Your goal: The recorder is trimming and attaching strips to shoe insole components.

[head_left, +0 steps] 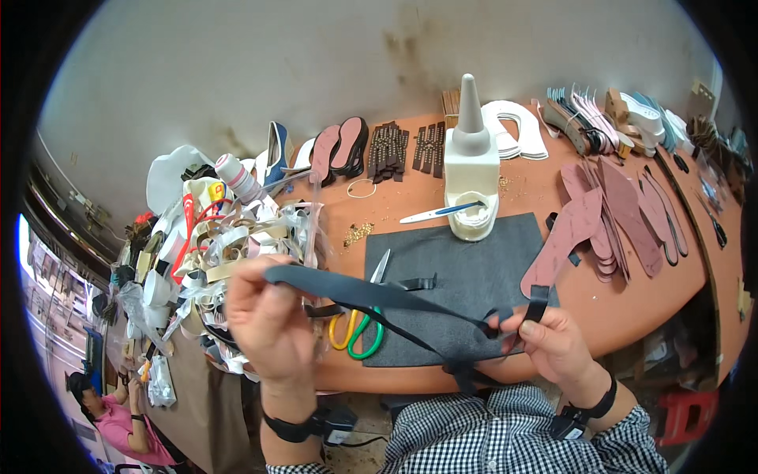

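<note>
A long black strap (371, 293) stretches between my two hands above the work table. My left hand (272, 328) is closed, pinching the strap's wide end. My right hand (557, 340) grips the strap's other end between thumb and fingers, and a short black end sticks up there. A thinner black length sags below and hangs off the table's front edge. Under the strap, scissors (365, 332) with one yellow and one green handle lie at the left side of a dark grey mat (505, 241). A small black strip (418, 283) rests on the mat.
Behind the mat stands a white pot (475, 229) with a brush (438, 213) across it. Pinkish-brown sole pieces (576, 225) lie at right. A heap of strap scraps (260, 229) fills the left side. Farther left, a person in pink (130, 426) works.
</note>
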The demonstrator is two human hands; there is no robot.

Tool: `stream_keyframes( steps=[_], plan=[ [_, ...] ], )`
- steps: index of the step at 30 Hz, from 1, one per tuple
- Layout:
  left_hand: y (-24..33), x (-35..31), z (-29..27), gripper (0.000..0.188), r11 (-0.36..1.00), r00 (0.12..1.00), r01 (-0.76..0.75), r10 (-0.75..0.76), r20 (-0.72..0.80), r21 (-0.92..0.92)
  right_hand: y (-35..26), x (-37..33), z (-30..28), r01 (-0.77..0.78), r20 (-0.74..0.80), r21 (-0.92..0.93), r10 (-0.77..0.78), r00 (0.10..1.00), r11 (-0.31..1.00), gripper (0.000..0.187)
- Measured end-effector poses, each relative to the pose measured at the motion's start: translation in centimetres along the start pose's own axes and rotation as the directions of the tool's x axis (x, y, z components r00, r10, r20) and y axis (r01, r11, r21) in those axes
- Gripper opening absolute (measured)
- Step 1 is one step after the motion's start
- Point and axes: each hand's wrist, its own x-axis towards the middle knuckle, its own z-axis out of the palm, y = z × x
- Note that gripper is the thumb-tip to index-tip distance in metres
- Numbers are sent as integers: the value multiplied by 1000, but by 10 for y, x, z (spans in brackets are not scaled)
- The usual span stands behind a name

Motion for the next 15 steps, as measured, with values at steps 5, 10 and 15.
stream_keyframes(
  steps=[5,10,15],
  plan=[
    [26,24,-27,12,993,989,-107,101,-107,-57,-2,16,7,-128,-68,-2,127,990,992,25],
    [49,36,-35,14,970,974,-223,225,-5,94,19,20,-2,-300,-24,-91,299,954,950,25],
    [81,59,-37,16,954,955,-289,281,95,81,34,21,-13,-348,-55,-71,345,937,935,24]
  ],
)
